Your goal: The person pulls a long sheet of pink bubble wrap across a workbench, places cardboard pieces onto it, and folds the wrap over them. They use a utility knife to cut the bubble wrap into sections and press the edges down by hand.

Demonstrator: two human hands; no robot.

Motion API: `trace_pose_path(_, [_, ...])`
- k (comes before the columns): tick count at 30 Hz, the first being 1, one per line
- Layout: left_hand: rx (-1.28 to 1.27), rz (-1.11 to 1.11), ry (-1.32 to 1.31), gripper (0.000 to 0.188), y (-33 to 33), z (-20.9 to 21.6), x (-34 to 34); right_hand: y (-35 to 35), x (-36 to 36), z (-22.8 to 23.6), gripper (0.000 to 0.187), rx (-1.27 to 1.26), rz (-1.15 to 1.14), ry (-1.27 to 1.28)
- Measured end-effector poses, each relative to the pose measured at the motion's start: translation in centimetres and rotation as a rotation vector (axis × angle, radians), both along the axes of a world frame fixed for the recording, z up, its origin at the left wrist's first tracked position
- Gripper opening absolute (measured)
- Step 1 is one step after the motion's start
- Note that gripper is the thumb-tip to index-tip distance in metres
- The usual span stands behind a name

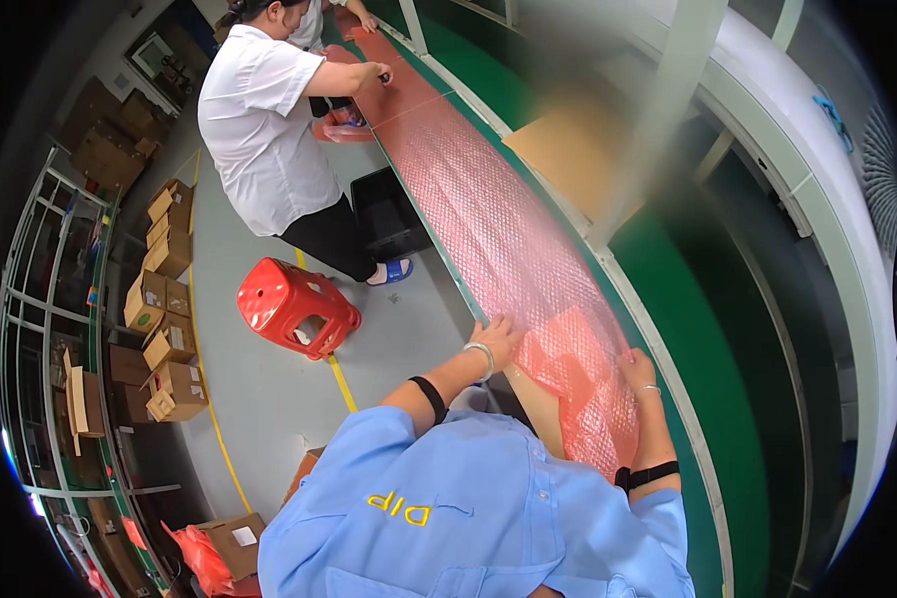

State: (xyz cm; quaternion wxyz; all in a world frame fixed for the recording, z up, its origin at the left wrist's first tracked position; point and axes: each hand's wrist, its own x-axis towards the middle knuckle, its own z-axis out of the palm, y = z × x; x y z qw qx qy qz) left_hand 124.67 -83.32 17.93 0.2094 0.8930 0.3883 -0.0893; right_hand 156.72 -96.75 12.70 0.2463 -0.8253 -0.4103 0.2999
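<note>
blue shirt [448,528] with yellow stitching fills the near part of the scene, a black band [429,397] circling the left arm below its sleeve and another on the right. ahead of it runs a long green bench [671,424], and the pink bubble wrap [488,214] lies along it from near to far, covering most of its width. left hand [498,341] rests palm down with fingers spread wide on the left edge of the wrap, closed around nothing; a bangle [482,361] sits on its wrist. right hand [640,369] touches the wrap's right edge with its fingers bent, and i cannot tell whether they pinch it. between and nearer than the hands, the wrap shows a deeper pink, rumpled patch, with a pale board [536,404] exposed at its left. at the far left side of the bench, a co-worker [269,120] in white leans over the wrap with a small dark object [385,76] in one hand; a second person shows only partly behind. a black bin [384,211] stands beside the co-worker, and a red stool [294,304] is nearer, on the grey floor [399,324]. farther left are open boxes [172,339] and a metal rack [55,269].
</note>
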Motion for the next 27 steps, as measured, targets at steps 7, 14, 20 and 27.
trace_pose_path(7, [0.031,0.04,0.058,0.051,0.5,-0.5,0.0,0.9,0.2,-0.2,0.028,0.037,0.023,0.044])
trace_pose_path(14, [0.039,-0.034,0.145,0.047,0.1,-0.4,0.3,1.9,-1.0,0.7,0.03,0.064,0.043,0.097])
trace_pose_path(20, [0.091,-0.045,0.081,0.039,0.2,0.0,0.0,3.5,-1.6,1.4,0.03,0.055,0.076,0.031])
trace_pose_path(27, [0.119,-0.051,0.115,0.035,-0.1,-0.3,0.6,3.3,-1.9,1.1,0.026,0.072,0.055,0.161])
